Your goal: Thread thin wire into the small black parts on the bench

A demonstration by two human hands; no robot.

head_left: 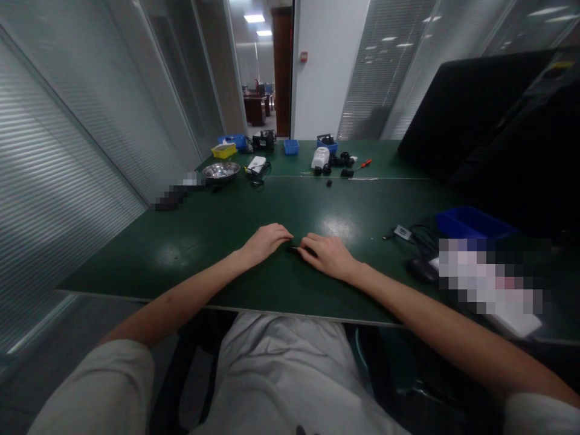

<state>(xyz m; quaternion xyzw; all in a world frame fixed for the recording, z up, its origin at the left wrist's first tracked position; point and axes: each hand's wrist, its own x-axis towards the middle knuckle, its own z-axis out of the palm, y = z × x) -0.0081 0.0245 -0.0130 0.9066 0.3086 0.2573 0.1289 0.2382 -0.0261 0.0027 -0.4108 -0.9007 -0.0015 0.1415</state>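
Observation:
My left hand [269, 240] rests low over the green table, its fingers pressed together and pointing right. Close by, my right hand [330, 255] curls inward, thumb and forefinger closed at the light tip of a small dark piece [290, 248]. That piece sits between the two hands; its kind is too small and dim to make out. The left fingertips are just above its dark end, and whether they touch it I cannot tell.
A black mouse [421, 270], a cable with a grey connector [402, 232] and a blue tray [473, 222] lie to the right, below a large black monitor [475, 115]. Farther back are a metal bowl [221, 171], a white box [321, 157] and an orange-handled screwdriver [366, 164].

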